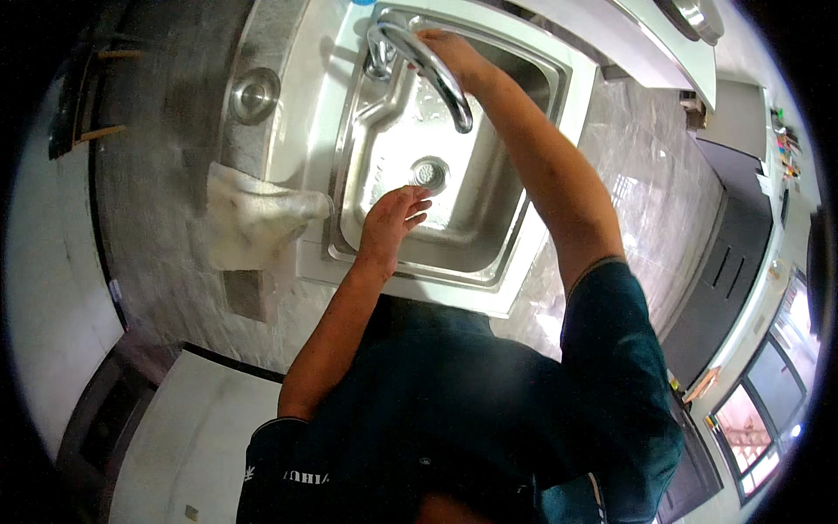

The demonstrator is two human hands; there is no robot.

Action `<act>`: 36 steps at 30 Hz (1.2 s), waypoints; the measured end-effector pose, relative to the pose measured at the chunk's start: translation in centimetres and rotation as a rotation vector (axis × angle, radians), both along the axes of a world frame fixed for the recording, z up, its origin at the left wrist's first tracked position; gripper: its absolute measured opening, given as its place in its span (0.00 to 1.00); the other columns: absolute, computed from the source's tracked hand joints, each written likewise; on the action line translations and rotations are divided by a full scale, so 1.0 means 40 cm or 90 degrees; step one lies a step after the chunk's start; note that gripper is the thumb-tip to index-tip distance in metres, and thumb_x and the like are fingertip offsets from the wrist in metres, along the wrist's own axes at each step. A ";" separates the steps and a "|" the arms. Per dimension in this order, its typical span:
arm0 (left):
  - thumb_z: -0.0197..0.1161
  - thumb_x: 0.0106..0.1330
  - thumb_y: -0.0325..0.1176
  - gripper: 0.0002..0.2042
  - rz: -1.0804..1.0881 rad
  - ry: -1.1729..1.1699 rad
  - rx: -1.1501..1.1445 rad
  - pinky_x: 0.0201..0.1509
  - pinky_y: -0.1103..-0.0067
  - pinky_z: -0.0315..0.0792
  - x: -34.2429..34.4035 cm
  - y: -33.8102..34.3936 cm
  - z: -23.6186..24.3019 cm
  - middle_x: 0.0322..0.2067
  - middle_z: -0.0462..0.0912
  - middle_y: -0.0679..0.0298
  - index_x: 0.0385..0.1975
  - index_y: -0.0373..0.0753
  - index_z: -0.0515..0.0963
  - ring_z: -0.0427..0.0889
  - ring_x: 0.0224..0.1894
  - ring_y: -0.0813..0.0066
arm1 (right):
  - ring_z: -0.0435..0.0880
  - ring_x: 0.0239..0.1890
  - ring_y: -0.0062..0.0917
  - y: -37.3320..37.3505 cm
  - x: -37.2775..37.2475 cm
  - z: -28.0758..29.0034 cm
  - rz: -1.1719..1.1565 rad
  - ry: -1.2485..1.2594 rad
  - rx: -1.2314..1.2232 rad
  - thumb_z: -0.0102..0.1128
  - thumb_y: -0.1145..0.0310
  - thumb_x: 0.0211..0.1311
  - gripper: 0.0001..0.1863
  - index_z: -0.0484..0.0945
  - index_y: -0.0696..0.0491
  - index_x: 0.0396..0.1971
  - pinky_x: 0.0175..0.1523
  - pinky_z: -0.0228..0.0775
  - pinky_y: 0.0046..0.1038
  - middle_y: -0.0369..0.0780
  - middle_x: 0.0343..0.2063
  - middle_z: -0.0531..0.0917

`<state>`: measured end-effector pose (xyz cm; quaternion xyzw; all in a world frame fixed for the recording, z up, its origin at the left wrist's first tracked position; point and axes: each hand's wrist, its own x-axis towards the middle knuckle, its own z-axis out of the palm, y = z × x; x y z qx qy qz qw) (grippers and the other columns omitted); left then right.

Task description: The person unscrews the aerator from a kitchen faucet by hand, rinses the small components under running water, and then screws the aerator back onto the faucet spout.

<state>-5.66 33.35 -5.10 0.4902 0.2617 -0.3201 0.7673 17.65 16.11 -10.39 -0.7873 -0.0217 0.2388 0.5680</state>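
My left hand point(394, 225) is over the near-left part of a stainless steel sink point(478, 222), close to the round drain point(429, 175). Its fingers are apart and it holds nothing. Farther back, my right hand point(451, 59) reaches across to the sink's far end, just behind the curved chrome faucet point(434, 72). The spout hides part of its fingers, so whether they grip anything does not show. Bright wet patches shine on the sink's bottom.
A pale cloth point(253, 218) hangs over the left edge of the white rim beside the sink. Near it on the left sits a round metal bowl-like piece point(255, 96). Grey drawers point(720, 271) and a window point(768, 397) are at the right.
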 end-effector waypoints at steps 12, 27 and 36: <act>0.46 0.70 0.44 0.22 0.044 0.081 -0.030 0.57 0.66 0.68 -0.133 0.063 -0.052 0.49 0.75 0.50 0.49 0.29 0.68 0.75 0.53 0.58 | 0.82 0.34 0.37 0.011 0.164 -0.180 0.085 -0.365 -0.239 0.52 0.63 0.58 0.12 0.80 0.54 0.34 0.39 0.73 0.34 0.48 0.30 0.82; 0.44 0.71 0.42 0.19 0.035 0.066 -0.018 0.54 0.72 0.70 -0.115 0.082 -0.027 0.45 0.77 0.54 0.48 0.31 0.70 0.77 0.47 0.66 | 0.80 0.39 0.34 -0.191 -0.145 -0.023 -0.373 0.132 0.175 0.52 0.65 0.63 0.15 0.74 0.60 0.44 0.46 0.73 0.30 0.46 0.37 0.80; 0.47 0.70 0.44 0.19 0.021 0.066 -0.024 0.52 0.74 0.69 -0.122 0.093 -0.039 0.45 0.78 0.55 0.45 0.33 0.72 0.77 0.47 0.68 | 0.79 0.37 0.29 -0.193 -0.468 -0.094 -0.498 0.233 0.292 0.47 0.65 0.67 0.13 0.72 0.60 0.40 0.48 0.72 0.31 0.43 0.33 0.79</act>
